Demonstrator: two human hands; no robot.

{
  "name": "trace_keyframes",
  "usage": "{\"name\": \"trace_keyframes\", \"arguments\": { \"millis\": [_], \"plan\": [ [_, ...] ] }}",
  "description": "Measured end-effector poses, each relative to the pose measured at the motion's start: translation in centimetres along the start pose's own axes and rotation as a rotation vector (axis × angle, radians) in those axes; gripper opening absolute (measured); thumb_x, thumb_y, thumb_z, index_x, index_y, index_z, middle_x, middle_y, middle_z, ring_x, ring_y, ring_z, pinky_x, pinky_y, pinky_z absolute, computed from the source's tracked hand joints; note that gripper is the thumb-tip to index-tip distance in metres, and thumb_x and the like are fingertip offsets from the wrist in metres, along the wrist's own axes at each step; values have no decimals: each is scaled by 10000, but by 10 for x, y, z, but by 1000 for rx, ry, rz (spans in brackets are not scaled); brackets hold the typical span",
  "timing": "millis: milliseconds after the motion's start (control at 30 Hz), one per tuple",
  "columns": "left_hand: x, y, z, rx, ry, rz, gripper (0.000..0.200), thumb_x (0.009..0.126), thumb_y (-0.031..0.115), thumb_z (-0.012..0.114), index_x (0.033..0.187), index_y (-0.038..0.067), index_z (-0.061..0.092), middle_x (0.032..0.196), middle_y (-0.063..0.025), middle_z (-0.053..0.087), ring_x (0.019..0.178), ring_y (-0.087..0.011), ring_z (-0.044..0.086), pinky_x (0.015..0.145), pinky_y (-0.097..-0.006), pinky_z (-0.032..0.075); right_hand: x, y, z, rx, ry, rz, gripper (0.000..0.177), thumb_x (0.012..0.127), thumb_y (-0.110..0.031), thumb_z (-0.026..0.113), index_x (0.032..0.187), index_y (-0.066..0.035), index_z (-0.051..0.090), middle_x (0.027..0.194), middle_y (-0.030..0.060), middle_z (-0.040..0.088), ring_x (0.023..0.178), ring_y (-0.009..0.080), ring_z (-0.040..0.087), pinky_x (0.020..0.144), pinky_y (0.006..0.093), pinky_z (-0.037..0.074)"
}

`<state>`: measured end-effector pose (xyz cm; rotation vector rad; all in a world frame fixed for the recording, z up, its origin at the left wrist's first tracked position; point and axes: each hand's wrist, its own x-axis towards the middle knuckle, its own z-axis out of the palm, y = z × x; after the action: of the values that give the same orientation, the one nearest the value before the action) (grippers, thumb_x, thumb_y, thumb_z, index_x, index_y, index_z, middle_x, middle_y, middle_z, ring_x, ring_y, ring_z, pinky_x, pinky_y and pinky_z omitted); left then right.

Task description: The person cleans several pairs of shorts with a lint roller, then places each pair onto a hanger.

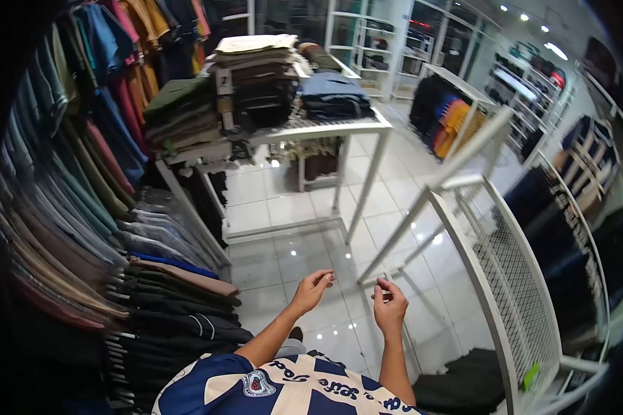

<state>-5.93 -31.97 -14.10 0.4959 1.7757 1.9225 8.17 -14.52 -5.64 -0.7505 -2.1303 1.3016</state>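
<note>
Watching the head cam from my end here: both hands are up in front of the chest, over the shiny tiled floor [284,256] in a clothes shop aisle. Left hand [311,290] has its fingers [325,278] curled in and pinched against the thumb, and the right hand [390,306] is doing much the same, fingers closed into a pinch, a small gap between the two hands. Honestly can't tell if there's anything thin held in either pinch, it's too small to make out. Closest thing to them is the blue and cream jersey [291,387] with a crest, right at the bottom edge under the forearms. To the left there's a packed rail of hanging shirts [83,207], to the right a white mesh rack [512,277] with a dark garment [464,387] lying at its foot. Further back, a white table [325,129] carries folded stacks [256,76], well apart from the hands.
</note>
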Motion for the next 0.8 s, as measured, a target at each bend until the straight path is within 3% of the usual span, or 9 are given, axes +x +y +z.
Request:
{"name": "trace_keyframes", "arguments": {
  "millis": [233, 300, 500, 567, 600, 667, 800],
  "plan": [
    [74, 83, -141, 63, 264, 146, 361, 1079, 229, 543, 1327, -16, 635, 1158, -127, 727, 1057, -182, 687, 961, -316, 534, 96, -84, 132, 215, -179, -91, 222, 954, -77, 674, 1153, 0, 735, 992, 130, 758, 754, 185, 751, 680, 291, 579],
    [86, 120, -170, 98, 347, 219, 342, 1082, 192, 542, 1330, -26, 631, 1160, -113, 722, 1065, -174, 683, 983, -317, 538, 117, -104, 162, 233, -293, -148, 240, 973, -97, 677, 1186, 2, 725, 940, 97, 756, 767, 159, 745, 643, 259, 562],
    [141, 190, -265, 359, 525, 335, 322, 1059, 218, 587, 1287, 6, 669, 1124, -127, 754, 1028, -162, 706, 927, -295, 543, 198, -151, 258, 324, -581, -311, 188, 946, -62, 691, 1115, -2, 750, 932, 115, 760, 748, 156, 739, 650, 272, 573],
    [150, 213, -275, 470, 590, 370, 304, 1039, 215, 618, 1246, 5, 694, 1058, -121, 766, 952, -148, 713, 870, -291, 551, 227, -180, 281, 274, -603, -520, 180, 918, -66, 704, 1085, -36, 767, 935, 133, 765, 745, 184, 729, 656, 288, 576],
    [151, 225, -280, 473, 553, 337, 311, 1059, 173, 587, 1288, -25, 658, 1116, -93, 746, 1074, -143, 678, 946, -273, 524, 243, -190, 297, 295, -642, -591, 187, 907, -71, 707, 1082, -48, 770, 945, 131, 766, 751, 202, 723, 654, 293, 578],
    [146, 262, -272, 536, 599, 285, 311, 1060, 178, 586, 1292, -17, 658, 1130, -100, 743, 1077, -136, 675, 959, -274, 519, 264, -228, 317, 358, -761, -565, 192, 902, -58, 701, 1081, -53, 771, 959, 130, 763, 757, 201, 722, 680, 308, 578],
    [147, 292, -275, 582, 707, 385, 319, 1014, 200, 655, 1262, 1, 681, 1084, -121, 762, 996, -155, 716, 895, -300, 548, 305, -287, 368, 437, -766, -945, 179, 880, -40, 719, 1055, -36, 758, 830, 147, 698, 681, 224, 685, 635, 332, 549]
  ]
}}
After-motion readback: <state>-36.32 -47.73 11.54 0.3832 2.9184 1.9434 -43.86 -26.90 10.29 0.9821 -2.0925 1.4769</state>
